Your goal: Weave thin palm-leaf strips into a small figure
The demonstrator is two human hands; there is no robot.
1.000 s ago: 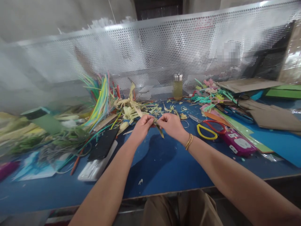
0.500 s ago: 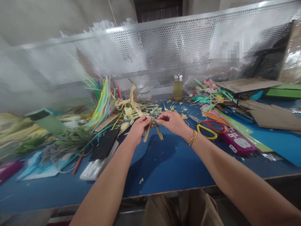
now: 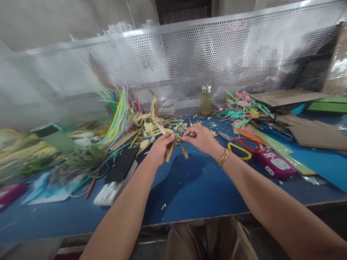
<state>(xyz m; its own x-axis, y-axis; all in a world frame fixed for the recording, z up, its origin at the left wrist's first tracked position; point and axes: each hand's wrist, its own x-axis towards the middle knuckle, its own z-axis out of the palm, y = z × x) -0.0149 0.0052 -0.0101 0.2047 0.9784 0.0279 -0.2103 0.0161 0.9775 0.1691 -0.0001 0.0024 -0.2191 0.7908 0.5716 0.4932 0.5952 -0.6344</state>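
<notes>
Above the middle of the blue table [image 3: 187, 195], my left hand [image 3: 161, 147] pinches a dry, leaf-like olive strip [image 3: 170, 151] between thumb and fingers. My right hand [image 3: 202, 139], with a gold bracelet at its wrist, is closed in a pinch at the strip's right side. Two loose ends hang down below the fingers, one left and one right. Where the strip crosses between the fingertips is too small to make out. Behind my hands lies a heap of pale yellow-green husk-like pieces [image 3: 151, 126].
Scissors [image 3: 242, 150] with red and yellow handles lie right, beside a purple device [image 3: 273, 164]. A lidded jar [image 3: 206, 101] stands before the perforated metal panel [image 3: 184, 57]. Coloured stems [image 3: 119, 112] and a black phone [image 3: 121, 164] are on the left.
My right hand has shifted slightly up, with its fingers a little farther from the left fingertips. My left hand stays nearly in place, still holding the strip.
</notes>
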